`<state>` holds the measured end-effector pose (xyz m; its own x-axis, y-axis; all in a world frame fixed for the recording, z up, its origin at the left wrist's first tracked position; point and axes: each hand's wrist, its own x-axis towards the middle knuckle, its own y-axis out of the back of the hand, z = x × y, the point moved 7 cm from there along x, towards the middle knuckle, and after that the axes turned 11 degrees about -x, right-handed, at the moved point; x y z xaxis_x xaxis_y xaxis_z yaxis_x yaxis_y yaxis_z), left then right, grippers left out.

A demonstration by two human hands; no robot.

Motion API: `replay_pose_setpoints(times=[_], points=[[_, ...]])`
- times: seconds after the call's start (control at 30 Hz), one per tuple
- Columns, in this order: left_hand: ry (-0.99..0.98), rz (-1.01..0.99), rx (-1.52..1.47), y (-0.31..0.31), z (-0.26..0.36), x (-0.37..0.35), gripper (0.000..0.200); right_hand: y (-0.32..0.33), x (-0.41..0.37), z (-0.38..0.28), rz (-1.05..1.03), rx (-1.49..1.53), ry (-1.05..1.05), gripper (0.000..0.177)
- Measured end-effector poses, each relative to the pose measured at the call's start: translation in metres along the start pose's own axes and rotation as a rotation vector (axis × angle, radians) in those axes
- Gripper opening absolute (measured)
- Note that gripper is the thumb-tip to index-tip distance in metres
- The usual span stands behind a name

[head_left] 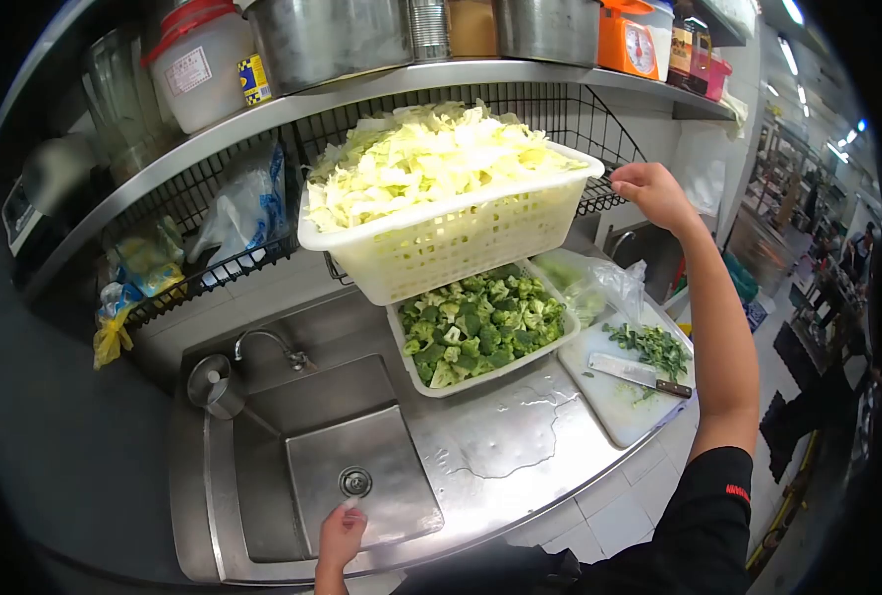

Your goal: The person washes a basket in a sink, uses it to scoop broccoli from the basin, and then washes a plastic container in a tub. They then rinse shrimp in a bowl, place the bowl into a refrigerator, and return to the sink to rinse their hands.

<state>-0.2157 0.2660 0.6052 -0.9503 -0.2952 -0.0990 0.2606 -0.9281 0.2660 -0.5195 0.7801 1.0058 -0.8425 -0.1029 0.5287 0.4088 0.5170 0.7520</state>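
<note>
Cabbage basket (461, 243), white plastic, heaped w/ chopped cabbage (431, 159), sat high up just under the shelf, in front of the wire rack (560, 104) and above the broccoli tray (480, 380). R hand (654, 193) was raised at the rack's edge, just beside the basket's R corner, fingers curled in; couldn't tell if it gripped rack or basket. L hand (340, 535) lay open in the sink (312, 416), holding nothing, fingertips almost at the drain (354, 482). Knife (639, 374) lay on the cutting board (619, 421) to the R.
</note>
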Motion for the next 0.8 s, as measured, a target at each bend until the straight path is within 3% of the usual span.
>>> replay_pose_setpoints(times=[0.03,0.1,0.17,0.23,0.27,0.33,0.43,0.53,0.57,0.6,0.7,0.77,0.8], points=[[-0.033,0.037,-0.002,0.004,-0.008,-0.002,0.036,-0.003,0.008,-0.002,-0.005,0.014,0.012,0.026],[-0.06,0.094,-0.003,0.006,-0.01,-0.013,0.037,0.018,0.017,-0.028,0.276,-0.086,0.158,0.029],[-0.067,0.143,-0.029,0.005,-0.003,-0.025,0.036,0.039,0.018,-0.081,0.518,-0.278,0.531,0.043],[-0.065,0.179,-0.041,0.001,0.002,-0.035,0.036,0.044,0.029,-0.116,0.533,-0.499,0.533,0.061],[-0.066,0.197,-0.058,-0.001,0.004,-0.04,0.036,0.048,0.037,-0.127,0.534,-0.487,0.536,0.061],[-0.051,0.231,-0.037,-0.005,0.006,-0.051,0.036,0.049,0.066,-0.124,0.397,-0.785,0.236,0.07],[-0.029,0.284,-0.026,0.003,-0.002,-0.065,0.037,0.055,0.079,-0.11,0.277,-0.771,0.092,0.076],[-0.023,0.326,-0.077,0.003,-0.019,-0.079,0.037,0.067,0.08,-0.102,0.325,-0.578,0.0,0.063],[-0.041,0.328,-0.103,0.005,-0.025,-0.081,0.036,0.07,0.076,-0.091,0.545,-0.509,0.212,0.054],[-0.093,0.356,-0.085,0.006,-0.031,-0.083,0.033,0.074,0.065,-0.082,0.61,-0.387,0.346,0.052],[-0.053,0.35,0.003,0.009,-0.014,-0.087,0.025,0.048,0.0,-0.039,0.474,0.138,0.238,0.034],[-0.071,0.338,0.075,0.013,-0.013,-0.086,0.028,-0.006,-0.053,-0.001,0.537,0.181,0.127,0.028],[-0.023,0.315,0.021,0.013,-0.015,-0.087,0.031,-0.051,-0.082,0.03,0.469,0.077,0.19,0.027]])
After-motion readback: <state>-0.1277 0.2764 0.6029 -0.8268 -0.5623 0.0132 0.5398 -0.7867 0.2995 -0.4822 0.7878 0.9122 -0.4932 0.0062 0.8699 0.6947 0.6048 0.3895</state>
